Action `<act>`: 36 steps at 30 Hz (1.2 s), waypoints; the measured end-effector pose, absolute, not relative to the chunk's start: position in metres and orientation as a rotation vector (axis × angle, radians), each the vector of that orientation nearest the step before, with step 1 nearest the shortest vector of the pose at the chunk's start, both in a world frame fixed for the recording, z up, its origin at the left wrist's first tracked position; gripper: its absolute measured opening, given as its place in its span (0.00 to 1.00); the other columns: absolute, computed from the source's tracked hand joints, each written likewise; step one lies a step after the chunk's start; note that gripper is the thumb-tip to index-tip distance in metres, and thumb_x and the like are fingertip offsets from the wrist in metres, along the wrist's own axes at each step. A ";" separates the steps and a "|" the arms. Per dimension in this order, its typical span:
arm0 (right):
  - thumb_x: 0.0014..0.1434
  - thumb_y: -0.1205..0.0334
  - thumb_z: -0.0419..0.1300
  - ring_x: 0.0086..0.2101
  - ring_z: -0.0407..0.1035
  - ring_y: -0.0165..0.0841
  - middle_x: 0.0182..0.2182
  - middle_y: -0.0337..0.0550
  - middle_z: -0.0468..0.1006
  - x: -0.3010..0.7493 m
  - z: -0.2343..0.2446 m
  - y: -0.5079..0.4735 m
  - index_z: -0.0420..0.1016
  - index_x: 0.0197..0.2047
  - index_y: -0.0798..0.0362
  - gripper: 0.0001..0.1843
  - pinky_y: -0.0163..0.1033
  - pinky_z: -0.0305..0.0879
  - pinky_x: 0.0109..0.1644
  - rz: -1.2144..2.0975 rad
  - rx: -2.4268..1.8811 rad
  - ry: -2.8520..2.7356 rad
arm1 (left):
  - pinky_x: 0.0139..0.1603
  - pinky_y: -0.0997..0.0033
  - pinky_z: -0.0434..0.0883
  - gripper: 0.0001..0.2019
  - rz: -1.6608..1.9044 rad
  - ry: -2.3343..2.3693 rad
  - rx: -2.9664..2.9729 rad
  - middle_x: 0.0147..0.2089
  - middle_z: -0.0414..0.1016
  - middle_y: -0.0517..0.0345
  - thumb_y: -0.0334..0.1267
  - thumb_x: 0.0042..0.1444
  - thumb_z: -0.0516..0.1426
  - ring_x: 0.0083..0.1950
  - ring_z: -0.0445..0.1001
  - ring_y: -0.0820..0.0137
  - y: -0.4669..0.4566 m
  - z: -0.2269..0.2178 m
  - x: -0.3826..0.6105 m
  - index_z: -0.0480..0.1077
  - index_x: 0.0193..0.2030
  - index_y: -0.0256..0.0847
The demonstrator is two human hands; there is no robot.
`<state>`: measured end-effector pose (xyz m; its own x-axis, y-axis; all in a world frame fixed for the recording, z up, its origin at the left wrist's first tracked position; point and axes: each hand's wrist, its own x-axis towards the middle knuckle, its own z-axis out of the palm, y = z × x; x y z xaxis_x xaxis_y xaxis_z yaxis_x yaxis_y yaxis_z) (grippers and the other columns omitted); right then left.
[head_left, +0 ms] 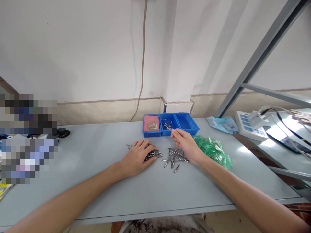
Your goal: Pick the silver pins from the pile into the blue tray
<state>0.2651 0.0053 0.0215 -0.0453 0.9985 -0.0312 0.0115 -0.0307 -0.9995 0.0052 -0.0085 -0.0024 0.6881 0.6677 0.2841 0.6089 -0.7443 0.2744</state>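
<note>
My left hand lies with fingers apart over a heap of thin metal pins, covering part of it. To its right is a looser pile of similar pins, some with a thicker section at one end. My right hand is closed in a pinch at the front edge of the middle blue bin; whatever is between its fingertips is too small to make out. Several metal pins lie inside that bin. The left bin holds a pink sheet and a small clear bag.
A right-hand blue bin adjoins the middle one. Crumpled green plastic lies beside my right forearm. Farther right are a blue-and-white packet, a white device with cables, and a grey metal frame. Black round objects sit at left.
</note>
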 end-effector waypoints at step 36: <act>0.64 0.68 0.55 0.38 0.74 0.44 0.35 0.44 0.80 0.269 0.020 -0.008 0.68 0.42 0.50 0.04 0.46 0.52 0.46 0.087 -1.619 -2.356 | 0.54 0.55 0.66 0.14 0.578 1.038 2.740 0.54 0.72 0.52 0.49 0.76 0.52 0.51 0.68 0.59 -0.008 -0.002 0.005 0.71 0.58 0.47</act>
<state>0.2688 -0.0078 0.0198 -0.3323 0.9228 0.1951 0.9058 0.3699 -0.2066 0.0052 -0.0085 -0.0021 0.6857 0.6636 0.2990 0.6038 -0.7480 0.2754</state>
